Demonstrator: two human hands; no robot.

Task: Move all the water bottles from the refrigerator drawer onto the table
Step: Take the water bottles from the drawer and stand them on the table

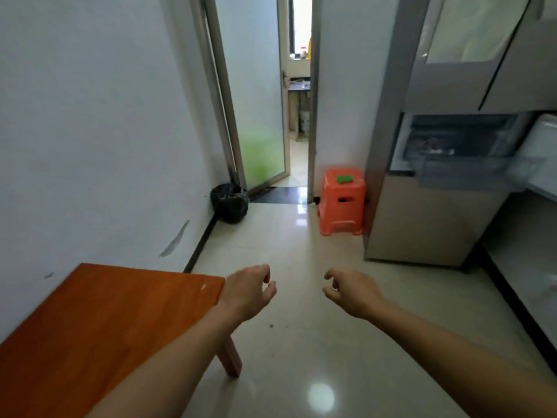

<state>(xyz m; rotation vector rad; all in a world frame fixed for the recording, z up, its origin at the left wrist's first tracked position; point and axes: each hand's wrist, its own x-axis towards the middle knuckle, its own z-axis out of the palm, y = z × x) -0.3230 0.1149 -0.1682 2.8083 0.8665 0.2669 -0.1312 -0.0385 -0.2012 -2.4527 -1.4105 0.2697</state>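
The refrigerator (428,230) stands at the right, its middle compartment open with a clear plastic drawer (464,173) pulled out; the picture is blurred and I cannot make out any water bottles in it. An orange wooden table (99,324) fills the lower left, its top bare. My left hand (251,292) hovers just past the table's right corner, empty, fingers loosely curled. My right hand (349,292) is held out over the floor beside it, also empty with fingers curled apart. Both hands are well short of the drawer.
An orange plastic stool (342,203) with a small green object (345,178) on it stands against the refrigerator's left side. A black bin bag (229,203) sits by the left wall. A frosted glass door (256,95) stands ajar ahead. Glossy tiled floor (301,342) lies between.
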